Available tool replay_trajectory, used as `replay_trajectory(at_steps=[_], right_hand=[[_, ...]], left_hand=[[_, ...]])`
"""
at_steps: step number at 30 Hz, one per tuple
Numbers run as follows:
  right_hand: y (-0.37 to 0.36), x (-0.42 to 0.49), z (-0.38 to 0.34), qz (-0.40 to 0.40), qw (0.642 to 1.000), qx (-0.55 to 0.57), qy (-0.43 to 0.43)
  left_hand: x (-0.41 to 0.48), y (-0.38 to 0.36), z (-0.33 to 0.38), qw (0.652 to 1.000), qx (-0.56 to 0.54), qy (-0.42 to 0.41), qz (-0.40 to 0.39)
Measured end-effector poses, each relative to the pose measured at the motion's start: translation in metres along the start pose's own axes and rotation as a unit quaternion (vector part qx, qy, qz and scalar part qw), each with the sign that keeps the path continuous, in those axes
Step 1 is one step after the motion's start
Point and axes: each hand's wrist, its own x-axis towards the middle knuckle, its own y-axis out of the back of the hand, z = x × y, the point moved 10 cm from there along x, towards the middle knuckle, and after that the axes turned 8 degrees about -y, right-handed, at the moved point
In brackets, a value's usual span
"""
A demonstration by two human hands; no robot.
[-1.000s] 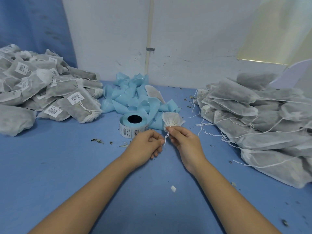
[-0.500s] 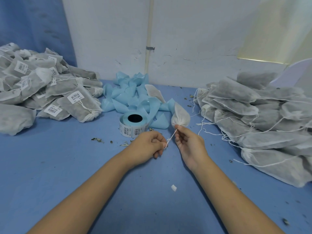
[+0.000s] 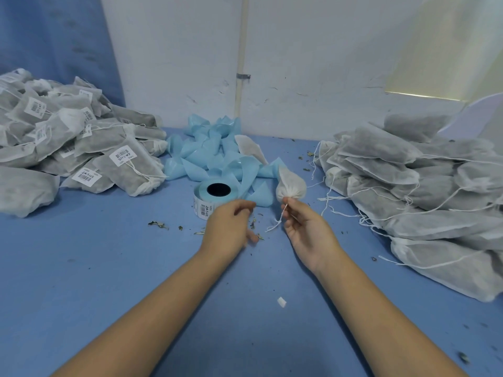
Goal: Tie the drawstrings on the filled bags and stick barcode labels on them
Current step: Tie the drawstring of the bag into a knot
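- White non-woven cloth, soft and slightly fuzzy: that's the small bag (image 3: 291,185) I've got, puckered into a round pouch with its neck gathered tight at my fingertips.
- My right hand (image 3: 309,232) pinches that gathered neck, thumb and fingers closed on it. The bag stands up above the blue table (image 3: 81,281), just right of the label roll (image 3: 215,198).
- The thin white drawstring (image 3: 279,220) dangles from the neck past my palm, its end loose.
- My left hand (image 3: 230,225) hovers beside it, fingers loosely curled, nothing in them.
- On the left, the labelled heap (image 3: 81,148): grey stuffed bags, a white barcode sticker on many of them.
- On the right, the unlabelled heap (image 3: 408,186): same grey fill showing through the cloth, strings trailing loose.
- Behind the roll lie glossy pale-blue backing strips (image 3: 215,156), curled into cones.
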Motion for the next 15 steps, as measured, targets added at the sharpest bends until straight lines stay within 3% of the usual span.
replay_trajectory(at_steps=[4,6,15], right_hand=[[-0.006,0.000,-0.003,-0.007,0.997,-0.072,0.034],[-0.008,-0.001,-0.003,-0.013,0.995,-0.088,0.036],[0.001,-0.002,-0.001,0.030,0.998,-0.057,0.023]], left_hand=[[-0.010,-0.034,0.005,0.969,-0.230,0.078,-0.053],[-0.014,-0.048,0.005,0.955,-0.267,0.096,-0.089],[-0.010,-0.041,0.005,0.988,-0.108,0.027,-0.103]])
